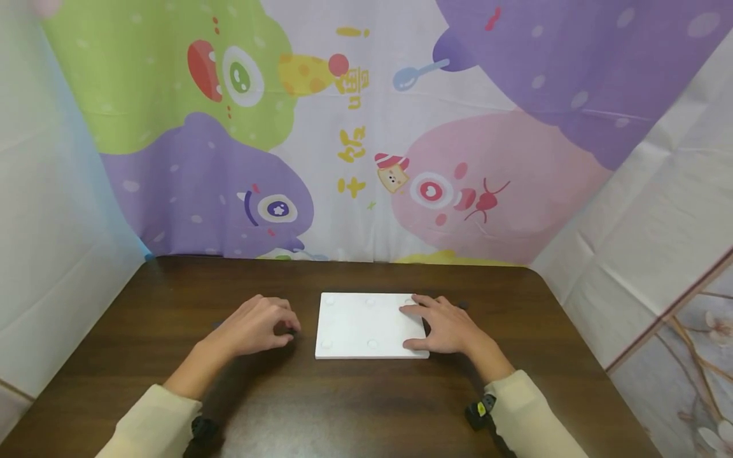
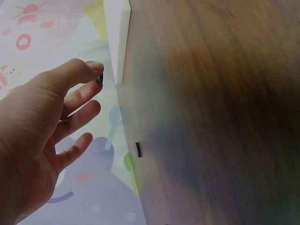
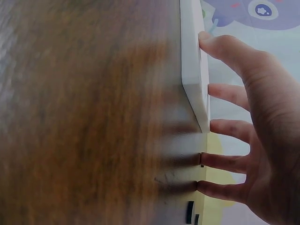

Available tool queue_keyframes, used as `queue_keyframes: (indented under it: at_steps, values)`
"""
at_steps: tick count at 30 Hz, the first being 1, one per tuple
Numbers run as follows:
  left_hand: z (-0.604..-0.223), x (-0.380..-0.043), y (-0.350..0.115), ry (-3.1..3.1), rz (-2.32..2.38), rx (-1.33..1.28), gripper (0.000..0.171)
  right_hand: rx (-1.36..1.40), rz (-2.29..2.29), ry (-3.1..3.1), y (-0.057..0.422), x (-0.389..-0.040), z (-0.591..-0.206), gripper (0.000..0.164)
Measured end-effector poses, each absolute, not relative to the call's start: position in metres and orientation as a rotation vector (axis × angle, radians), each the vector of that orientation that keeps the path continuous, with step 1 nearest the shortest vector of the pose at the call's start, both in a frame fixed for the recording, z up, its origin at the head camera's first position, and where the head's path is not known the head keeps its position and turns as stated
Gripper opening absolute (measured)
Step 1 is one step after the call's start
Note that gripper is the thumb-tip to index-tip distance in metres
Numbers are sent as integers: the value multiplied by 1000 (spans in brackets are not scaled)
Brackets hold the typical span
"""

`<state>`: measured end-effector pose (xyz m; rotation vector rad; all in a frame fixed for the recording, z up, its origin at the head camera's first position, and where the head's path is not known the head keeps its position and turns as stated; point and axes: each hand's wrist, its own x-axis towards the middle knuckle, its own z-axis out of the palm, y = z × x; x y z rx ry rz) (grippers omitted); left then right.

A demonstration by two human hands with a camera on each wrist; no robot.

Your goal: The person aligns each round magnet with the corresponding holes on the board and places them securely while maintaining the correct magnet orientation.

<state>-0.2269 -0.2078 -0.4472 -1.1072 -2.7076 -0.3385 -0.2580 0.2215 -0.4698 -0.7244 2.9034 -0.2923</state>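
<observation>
A white rectangular board (image 1: 366, 324) with several shallow round recesses lies flat on the table. Left of it, my left hand (image 1: 260, 324) hovers close over the wood. Between its thumb and forefinger it pinches a small dark disc (image 2: 100, 78), largely hidden by the fingertips. My right hand (image 1: 449, 324) rests at the board's right end, thumb and nearest fingers on its top face. In the right wrist view, the other two fingers of this right hand (image 3: 272, 140) reach down past the board's edge with their tips at the table.
Another small dark disc (image 2: 138, 150) lies on the table near the left hand. Small dark pieces (image 3: 190, 212) lie beyond the right hand's outer fingers. A cartoon-printed curtain (image 1: 366, 235) hangs behind the brown table (image 1: 366, 407), and pale sheets flank both sides.
</observation>
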Motion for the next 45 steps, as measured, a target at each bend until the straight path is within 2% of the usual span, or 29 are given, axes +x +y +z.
queue_keyframes:
  at_steps: [31,45]
  values:
    - [-439,-238,-173,-2662,-372,-1197,12,-719,-275,2896,220,-259,-468,84]
    - [-446,-239,-164,-2653,-335,-1211,13,-725,-281,2892,219,-258,-466,84]
